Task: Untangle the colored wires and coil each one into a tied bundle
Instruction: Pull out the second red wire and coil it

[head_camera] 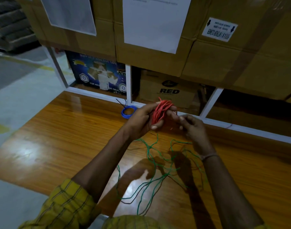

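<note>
Item 1: red wire coil (pixel 160 111), gripped in our left hand (pixel 144 119) above the wooden table's (pixel 58 138) far edge, long axis upright. Our right hand (pixel 191 128), just right of it, pinches something we cannot identify. Green wire (pixel 151 169) lies loose below.

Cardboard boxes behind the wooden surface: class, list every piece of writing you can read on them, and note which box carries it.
"RED": plain brown box.
"SELF ADHESIVE TAPE", "FOR INDU... SE ONLY", partly covered: blue printed box.
White sticker, upside down with arrows: too blurred to read.
White paper sheets: faint top line, unreadable.
</note>
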### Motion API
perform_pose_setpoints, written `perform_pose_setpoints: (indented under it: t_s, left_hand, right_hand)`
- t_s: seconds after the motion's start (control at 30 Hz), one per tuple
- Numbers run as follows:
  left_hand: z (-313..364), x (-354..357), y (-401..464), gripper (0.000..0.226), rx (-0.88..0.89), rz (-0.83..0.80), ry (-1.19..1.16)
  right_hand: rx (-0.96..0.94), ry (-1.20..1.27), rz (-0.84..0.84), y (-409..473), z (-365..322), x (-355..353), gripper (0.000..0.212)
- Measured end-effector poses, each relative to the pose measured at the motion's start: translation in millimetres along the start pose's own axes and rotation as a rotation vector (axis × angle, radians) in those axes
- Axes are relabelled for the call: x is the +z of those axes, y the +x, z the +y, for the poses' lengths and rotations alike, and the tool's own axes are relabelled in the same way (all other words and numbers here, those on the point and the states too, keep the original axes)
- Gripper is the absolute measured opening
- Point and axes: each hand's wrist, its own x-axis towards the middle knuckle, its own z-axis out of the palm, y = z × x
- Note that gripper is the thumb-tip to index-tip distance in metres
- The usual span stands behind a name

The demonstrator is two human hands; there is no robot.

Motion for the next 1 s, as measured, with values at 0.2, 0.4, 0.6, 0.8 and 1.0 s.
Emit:
perform_pose_setpoints:
  t_s: [0.2,0.4,0.6,0.8,1.0]
  left_hand:
    - [4,5,13,0.058,0.062,0.149,-0.098]
    - [-8,-4,20,0.047,0.078,0.362,0.388]
    - [-12,-3,6,0.039,0.081,0.317,0.941]
    - [-8,-9,-3,0.038,-0.080,0.178,0.649]
    - [5,-4,-6,0.050,-0.165,-0.037,0.448]
  right_hand:
    - [0.171,-0.116,-0.374,-55,7,36,0.029]
    - [0.236,0.084,-0.869,-88,-46,30,0.029]
    - [-0.109,0.067,-0.855,-75,-83,-14,0.020]
    - [-0.127,0.596,-0.489,-41,-86,-40,0.027]
    - [0.017,0.603,-0.229,2,-71,-40,0.027]
